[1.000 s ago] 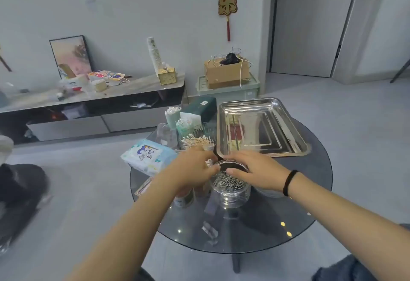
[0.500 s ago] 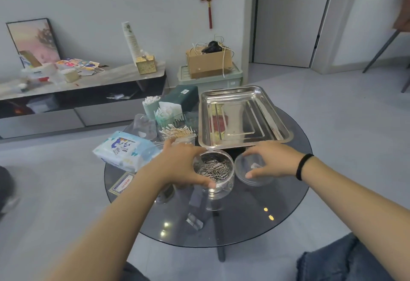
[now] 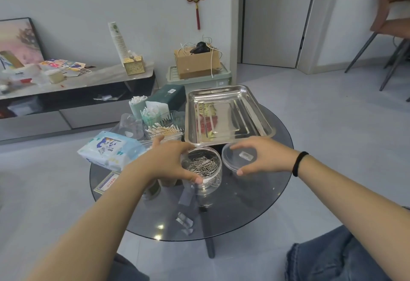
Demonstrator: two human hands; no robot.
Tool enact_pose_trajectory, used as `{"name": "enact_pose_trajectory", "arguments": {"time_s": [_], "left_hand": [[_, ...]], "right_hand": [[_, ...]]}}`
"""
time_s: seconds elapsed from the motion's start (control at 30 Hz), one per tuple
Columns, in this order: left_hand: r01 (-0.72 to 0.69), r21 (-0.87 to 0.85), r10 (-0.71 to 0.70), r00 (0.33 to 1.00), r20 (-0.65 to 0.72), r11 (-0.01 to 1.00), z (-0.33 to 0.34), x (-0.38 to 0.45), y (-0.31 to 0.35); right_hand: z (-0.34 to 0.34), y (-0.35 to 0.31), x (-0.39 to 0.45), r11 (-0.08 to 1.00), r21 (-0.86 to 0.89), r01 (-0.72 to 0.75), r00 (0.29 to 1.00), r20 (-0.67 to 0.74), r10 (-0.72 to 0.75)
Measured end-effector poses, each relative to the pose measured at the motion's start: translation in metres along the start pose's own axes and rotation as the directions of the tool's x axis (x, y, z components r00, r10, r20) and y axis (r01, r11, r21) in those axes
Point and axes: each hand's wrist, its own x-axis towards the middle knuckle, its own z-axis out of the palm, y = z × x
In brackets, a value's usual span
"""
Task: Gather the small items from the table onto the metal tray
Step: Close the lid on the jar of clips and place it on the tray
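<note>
1. The left hand (image 3: 168, 161) grips the clear round plastic jar of silver paper clips (image 3: 203, 170), steadying it on the round dark glass table (image 3: 255, 203)
2. The right hand (image 3: 264, 157) pinches the clear round lid (image 3: 238, 158) just right of the jar, freeing its mouth
3. The shiny rectangular metal tray (image 3: 261, 112) sits just beyond, within reach

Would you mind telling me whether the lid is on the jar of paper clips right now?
No, the clear lid is off, held by the right hand beside the open jar, which the left hand grips.

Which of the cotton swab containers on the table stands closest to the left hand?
The clear box of wooden-stick cotton swabs, just beyond the left hand. The two green cups of swabs stand farther back.
</note>
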Motion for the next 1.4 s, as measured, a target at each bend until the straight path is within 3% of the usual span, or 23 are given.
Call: {"name": "enact_pose_trajectory", "arguments": {"time_s": [0.2, 0.37, 0.6, 0.73, 0.87, 0.97, 1.4], "left_hand": [[-0.044, 0.003, 0.045, 0.999, -0.031, 0.999, 0.002, 0.0, 0.015], [-0.024, -0.1, 0.021, 0.999, -0.034, 0.995, 0.0, -0.007, 0.01], [-0.091, -0.083, 0.083, 0.991, -0.102, 0.992, 0.007, -0.014, 0.001], [-0.112, 0.022, 0.114, 0.986, -0.123, 0.993, 0.013, -0.009, 0.002], [-0.11, 0.019, 0.112, 0.982, -0.155, 0.994, 0.012, -0.006, 0.004], [-0.096, 0.055, 0.101, 0.988, -0.113, 0.994, 0.006, -0.001, 0.007], [-0.051, -0.053, 0.05, 0.999, -0.018, 0.997, 0.001, -0.004, 0.012]], "right_hand": [[-0.028, -0.011, 0.0, 0.985, 0.168, 0.044, 0.998, -0.053, -0.036], [-0.011, -0.037, 0.017, 0.985, 0.068, 0.16, 0.987, 0.02, -0.162], [0.003, -0.054, 0.037, 0.966, -0.03, 0.259, 0.939, 0.243, -0.244], [0.002, -0.051, 0.037, 0.969, -0.052, 0.243, 0.936, 0.275, -0.22], [0.002, -0.048, 0.036, 0.98, -0.019, 0.2, 0.936, 0.301, -0.185], [0.003, -0.047, 0.036, 0.988, 0.023, 0.155, 0.931, 0.33, -0.154], [0.019, -0.045, 0.029, 0.98, 0.159, 0.12, 0.977, 0.157, -0.145]]}}
